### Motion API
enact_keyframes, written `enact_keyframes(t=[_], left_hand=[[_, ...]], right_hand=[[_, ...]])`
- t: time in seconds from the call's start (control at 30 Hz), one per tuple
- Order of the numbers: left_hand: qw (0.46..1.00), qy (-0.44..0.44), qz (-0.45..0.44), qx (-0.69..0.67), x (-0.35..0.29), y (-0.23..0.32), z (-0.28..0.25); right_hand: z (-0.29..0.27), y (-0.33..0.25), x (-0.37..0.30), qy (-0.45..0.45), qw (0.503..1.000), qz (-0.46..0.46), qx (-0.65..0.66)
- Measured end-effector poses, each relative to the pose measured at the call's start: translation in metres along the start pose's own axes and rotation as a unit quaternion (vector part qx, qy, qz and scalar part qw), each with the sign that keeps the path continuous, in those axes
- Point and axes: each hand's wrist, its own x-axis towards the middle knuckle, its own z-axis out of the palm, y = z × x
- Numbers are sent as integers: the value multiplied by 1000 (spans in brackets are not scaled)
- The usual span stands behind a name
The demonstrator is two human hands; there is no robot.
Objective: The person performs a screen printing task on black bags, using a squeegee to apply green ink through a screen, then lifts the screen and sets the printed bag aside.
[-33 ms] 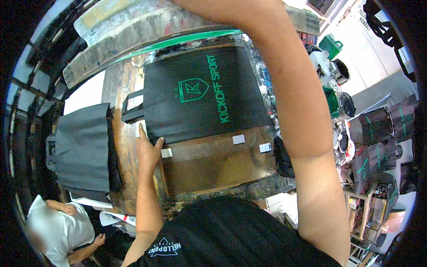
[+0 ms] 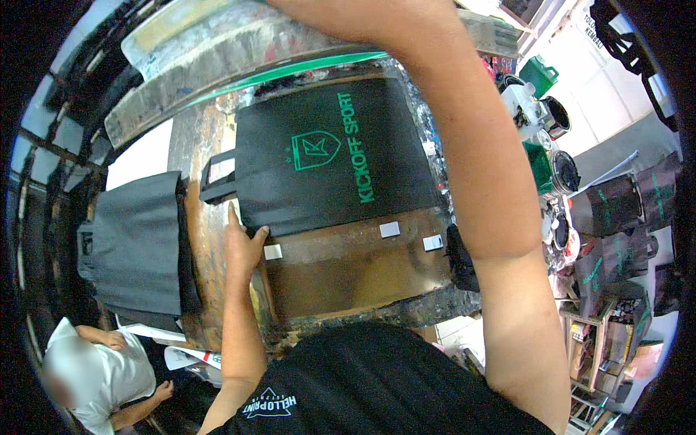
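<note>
A black tote bag [image 2: 268,188] lies flat on a brown board [image 2: 341,279], its handles [image 2: 220,185] toward the left. It bears a green shield emblem [image 2: 317,150] and green lettering. At the bag's near left corner rests my left hand [image 2: 243,245]. The thumb touches the bag's edge and the index finger stretches out apart from it. My right arm reaches up across the picture to a long, stained screen-printing frame [image 2: 210,90] with a green strip, tilted up behind the bag. Only part of my right hand [image 2: 348,16] shows at the top edge; its fingers are hidden.
Left of the board lies a stack of plain black bags [image 2: 138,239]. A person in a white shirt [image 2: 127,373] sits at the lower left. Small pale tabs [image 2: 390,230] mark the board. Paint containers [image 2: 562,170] stand at right, with printed black bags [image 2: 609,206] beyond.
</note>
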Motion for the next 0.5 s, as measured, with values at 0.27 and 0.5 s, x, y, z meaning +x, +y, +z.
enact_keyframes(t=[0.27,0.5], left_hand=[[988,130,83,-5,1,-13,15],[909,194,240,-281,48,-30,-79]], right_hand=[[-19,-4,-32,46,998,-22,44],[-11,-3,-19,68,996,-11,53]])
